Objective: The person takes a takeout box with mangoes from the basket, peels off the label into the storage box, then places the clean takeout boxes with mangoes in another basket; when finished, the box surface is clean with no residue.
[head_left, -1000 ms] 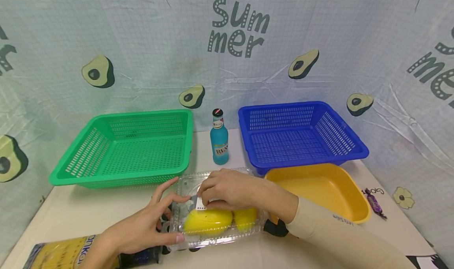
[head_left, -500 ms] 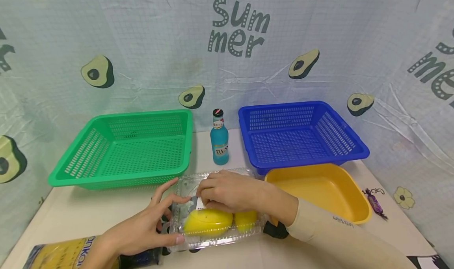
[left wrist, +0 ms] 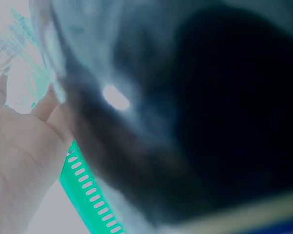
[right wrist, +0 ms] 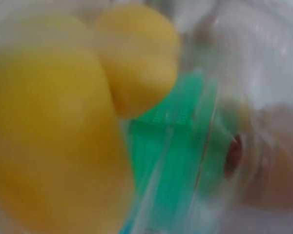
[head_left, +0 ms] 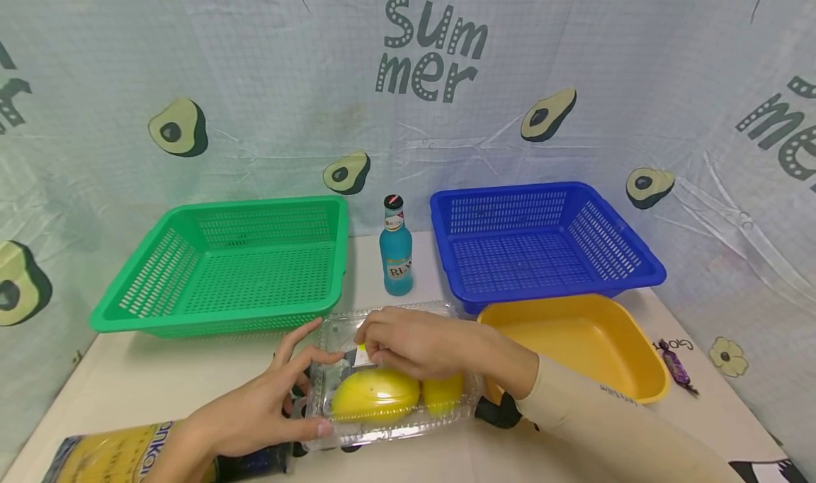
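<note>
A lidded clear plastic box (head_left: 357, 437) lies on the table between both hands. Inside are a large yellow fruit (head_left: 376, 394) and a smaller yellow fruit (head_left: 442, 391), both blurred in the right wrist view. My left hand (head_left: 255, 405) holds the box's left side, thumb on the near corner and index finger bent onto the lid. Curled over the lid, my right hand (head_left: 414, 341) pinches a white label (head_left: 365, 357) with a bit of yellow at its upper end. Its thumb and index fingertip are partly hidden behind the hand.
Behind stand a green basket (head_left: 217, 324), a blue bottle (head_left: 397, 256) and a blue basket (head_left: 548, 288). A yellow tub (head_left: 574, 341) is under the right forearm's far side, with a purple wrapped candy (head_left: 677, 366) beyond. A yellow packet (head_left: 115, 455) lies by the left wrist.
The label and right fingertips have shifted slightly away from me, uncovering more of the larger fruit; yellow now shows at the label's upper end. The left hand and box hold still.
</note>
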